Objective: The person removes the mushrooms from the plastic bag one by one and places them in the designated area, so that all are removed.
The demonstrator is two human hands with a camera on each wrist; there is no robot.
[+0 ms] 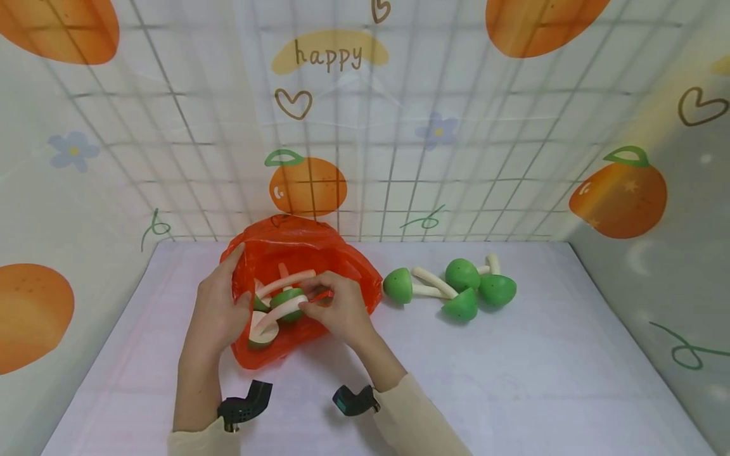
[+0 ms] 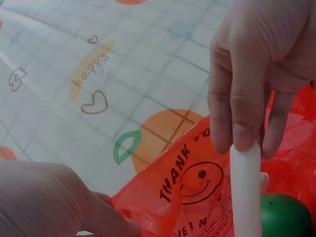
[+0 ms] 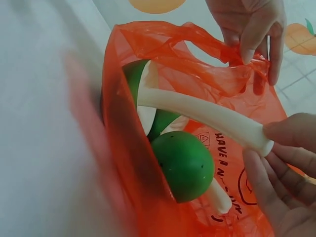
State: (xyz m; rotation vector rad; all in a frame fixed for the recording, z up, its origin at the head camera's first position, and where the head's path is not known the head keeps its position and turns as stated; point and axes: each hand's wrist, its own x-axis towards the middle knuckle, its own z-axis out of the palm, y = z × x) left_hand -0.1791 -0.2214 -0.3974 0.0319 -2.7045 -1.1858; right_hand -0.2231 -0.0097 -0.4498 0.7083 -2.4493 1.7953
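A red plastic bag (image 1: 302, 237) lies with its mouth facing me, several green-capped toy mushrooms inside. My left hand (image 1: 219, 310) pinches the bag's left edge; in the right wrist view that hand (image 3: 256, 29) has the red film between thumb and fingers. At the bag's mouth my right hand (image 1: 342, 310) pinches the stem end of a toy mushroom (image 3: 202, 111) between thumb and fingertips. The cap of this mushroom points down and left, its pale underside showing, still within the bag. Beside it sits another green mushroom (image 3: 182, 165), its stem partly hidden.
Right of the bag, several more green mushrooms (image 1: 461, 305) lie in a loose group on the white tabletop (image 1: 513, 380), the nearest one close against the bag. A printed curtain (image 1: 365, 126) with oranges and a grid hangs behind the table.
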